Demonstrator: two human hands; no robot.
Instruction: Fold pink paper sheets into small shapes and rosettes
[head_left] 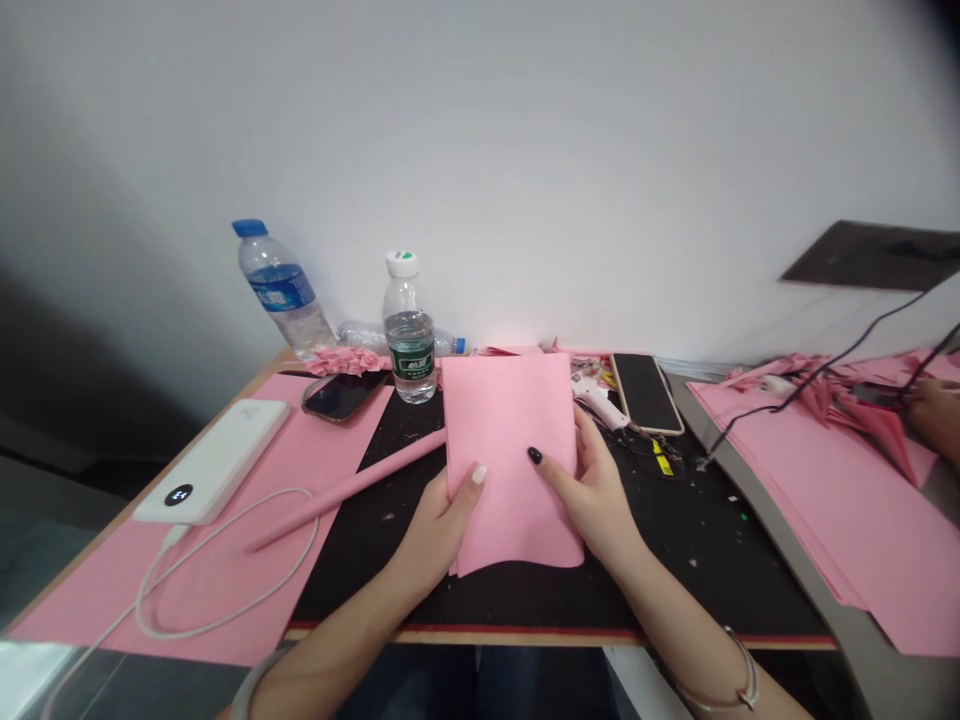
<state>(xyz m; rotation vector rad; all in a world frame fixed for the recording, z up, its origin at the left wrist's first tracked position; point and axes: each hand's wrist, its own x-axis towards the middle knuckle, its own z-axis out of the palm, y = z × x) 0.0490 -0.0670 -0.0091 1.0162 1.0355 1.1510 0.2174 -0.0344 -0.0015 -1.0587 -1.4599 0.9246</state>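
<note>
A pink paper sheet (510,440) is held up over the black mat (675,540), between both hands. My left hand (439,520) grips its left edge, thumb on top. My right hand (592,485) grips the right edge, a dark-nailed thumb pressed on the face of the sheet. A rolled pink paper tube (352,488) lies slanted on the mat just left of my left hand.
A white power bank (214,460) with a looped cable (225,570) lies on pink paper at left. Two water bottles (409,330), a phone (341,395), a second phone (646,392) and a white glue gun (600,405) stand behind. Another person's hand (934,415) rests on pink sheets at far right.
</note>
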